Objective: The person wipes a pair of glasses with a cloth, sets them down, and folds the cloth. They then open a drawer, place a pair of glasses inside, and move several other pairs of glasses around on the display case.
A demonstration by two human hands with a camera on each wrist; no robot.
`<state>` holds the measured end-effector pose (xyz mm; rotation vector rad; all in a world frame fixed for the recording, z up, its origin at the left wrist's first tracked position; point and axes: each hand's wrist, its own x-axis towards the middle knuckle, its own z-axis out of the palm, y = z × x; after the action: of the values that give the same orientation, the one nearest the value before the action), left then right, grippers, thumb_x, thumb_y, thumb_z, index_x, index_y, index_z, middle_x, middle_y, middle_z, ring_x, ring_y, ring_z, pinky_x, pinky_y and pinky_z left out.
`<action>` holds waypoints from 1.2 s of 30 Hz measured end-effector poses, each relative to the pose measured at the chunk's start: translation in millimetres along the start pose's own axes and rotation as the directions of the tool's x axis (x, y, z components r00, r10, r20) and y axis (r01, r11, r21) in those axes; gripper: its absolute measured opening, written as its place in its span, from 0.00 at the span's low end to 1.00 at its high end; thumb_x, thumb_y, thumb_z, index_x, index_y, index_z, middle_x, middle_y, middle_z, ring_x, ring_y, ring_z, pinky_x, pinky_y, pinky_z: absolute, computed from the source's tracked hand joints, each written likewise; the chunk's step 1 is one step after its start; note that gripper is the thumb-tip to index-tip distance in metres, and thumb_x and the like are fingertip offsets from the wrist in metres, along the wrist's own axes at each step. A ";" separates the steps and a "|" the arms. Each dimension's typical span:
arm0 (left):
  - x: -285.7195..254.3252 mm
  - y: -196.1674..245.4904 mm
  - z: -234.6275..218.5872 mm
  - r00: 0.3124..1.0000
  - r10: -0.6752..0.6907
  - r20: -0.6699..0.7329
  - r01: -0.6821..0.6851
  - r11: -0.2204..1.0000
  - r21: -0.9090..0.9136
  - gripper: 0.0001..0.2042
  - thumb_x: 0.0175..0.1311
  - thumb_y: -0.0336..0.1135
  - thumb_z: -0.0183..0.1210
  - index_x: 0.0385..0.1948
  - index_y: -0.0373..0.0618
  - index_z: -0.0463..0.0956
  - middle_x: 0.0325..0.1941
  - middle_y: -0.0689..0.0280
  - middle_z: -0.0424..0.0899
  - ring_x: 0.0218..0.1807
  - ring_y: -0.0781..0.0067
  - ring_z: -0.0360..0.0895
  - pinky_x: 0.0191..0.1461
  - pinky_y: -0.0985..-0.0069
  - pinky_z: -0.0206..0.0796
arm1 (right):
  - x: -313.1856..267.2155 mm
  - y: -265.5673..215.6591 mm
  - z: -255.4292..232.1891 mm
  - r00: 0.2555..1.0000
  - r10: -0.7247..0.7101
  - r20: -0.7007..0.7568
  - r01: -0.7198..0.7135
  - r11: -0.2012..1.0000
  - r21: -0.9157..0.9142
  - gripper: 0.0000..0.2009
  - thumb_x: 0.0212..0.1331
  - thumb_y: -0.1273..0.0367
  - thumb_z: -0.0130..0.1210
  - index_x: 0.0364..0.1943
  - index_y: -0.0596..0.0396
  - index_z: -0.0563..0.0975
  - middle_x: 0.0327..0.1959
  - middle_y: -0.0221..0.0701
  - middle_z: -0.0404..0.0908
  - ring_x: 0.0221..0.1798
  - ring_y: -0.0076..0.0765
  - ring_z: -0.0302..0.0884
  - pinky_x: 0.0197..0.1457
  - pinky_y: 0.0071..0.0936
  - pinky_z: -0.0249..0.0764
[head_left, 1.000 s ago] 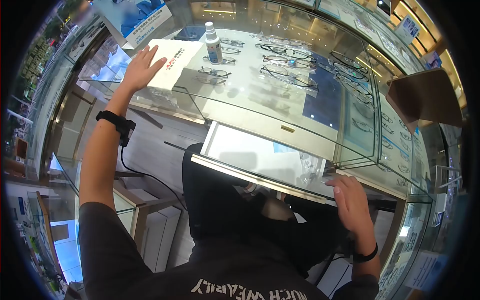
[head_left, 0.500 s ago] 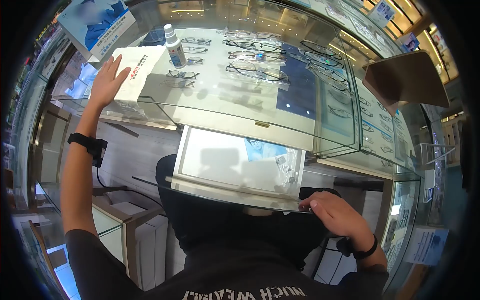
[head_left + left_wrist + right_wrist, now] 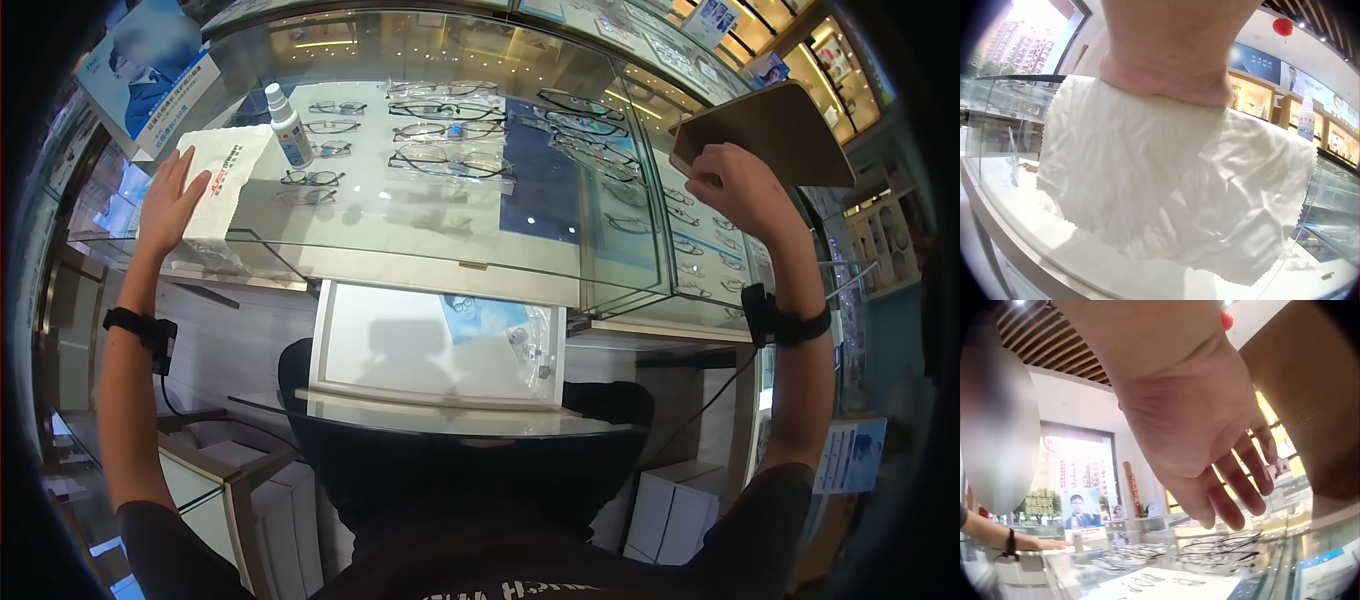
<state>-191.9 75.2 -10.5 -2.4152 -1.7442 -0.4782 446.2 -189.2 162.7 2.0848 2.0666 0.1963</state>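
Observation:
My left hand (image 3: 170,203) lies flat with its fingers spread on a cream cloth (image 3: 226,185) with red print, at the left of the glass counter. In the left wrist view the cloth (image 3: 1172,181) drapes over the counter edge. A white spray bottle (image 3: 290,130) stands upright beside the cloth. My right hand (image 3: 738,190) is raised above the counter's right part, near a brown panel (image 3: 780,130). Its fingers (image 3: 1229,512) hang loosely bent in the right wrist view, with nothing held. Below the counter, a white drawer (image 3: 390,370) is pulled out.
Several pairs of eyeglasses (image 3: 450,160) lie in rows under the glass. The drawer holds a blue leaflet (image 3: 480,318) and small clear packets (image 3: 535,345). A glass pane (image 3: 470,430) runs along the drawer front. A poster stand (image 3: 150,85) is at the back left.
My right hand has left the drawer's right front corner and risen to the brown panel. My left hand stays on the cloth. The head view has shifted, moving the counter leftward in view.

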 end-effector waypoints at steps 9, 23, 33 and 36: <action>-1.2 0.5 1.1 1.000 -0.022 -0.022 0.021 0.999 -0.026 0.33 0.71 0.57 0.54 0.72 0.48 0.67 0.78 0.46 0.63 0.80 0.43 0.56 0.80 0.60 0.48 | 69.9 31.6 16.6 0.982 0.114 0.152 -0.154 0.947 0.281 0.09 0.55 0.66 0.67 0.33 0.58 0.85 0.34 0.39 0.85 0.36 0.45 0.82 0.44 0.35 0.76; -3.9 3.7 -1.5 0.998 -0.049 -0.045 0.047 0.998 -0.041 0.32 0.70 0.58 0.55 0.71 0.49 0.70 0.78 0.48 0.63 0.79 0.44 0.58 0.80 0.59 0.50 | 151.2 -14.3 69.1 0.967 -0.152 -0.206 0.194 0.961 0.199 0.09 0.52 0.67 0.69 0.37 0.51 0.84 0.43 0.35 0.84 0.58 0.46 0.76 0.61 0.39 0.73; -2.5 5.0 -2.5 0.998 -0.048 -0.033 0.047 0.999 -0.019 0.33 0.69 0.59 0.55 0.71 0.50 0.69 0.78 0.49 0.64 0.79 0.42 0.58 0.80 0.58 0.50 | 166.7 10.9 83.0 0.980 -0.123 -0.155 0.176 0.902 0.395 0.09 0.50 0.66 0.70 0.33 0.52 0.87 0.40 0.38 0.86 0.48 0.46 0.82 0.54 0.37 0.76; -2.8 5.4 -3.5 0.998 -0.049 -0.030 0.049 0.999 -0.009 0.33 0.69 0.59 0.55 0.71 0.50 0.69 0.78 0.48 0.64 0.79 0.41 0.58 0.80 0.57 0.50 | 169.9 16.8 89.2 0.984 -0.107 -0.145 0.155 0.912 0.380 0.08 0.50 0.66 0.70 0.33 0.52 0.87 0.39 0.38 0.86 0.47 0.45 0.83 0.52 0.37 0.77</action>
<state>-188.2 69.9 -7.6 -2.3623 -1.7964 -0.5259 485.7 -23.8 72.3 2.1771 2.4815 -0.1270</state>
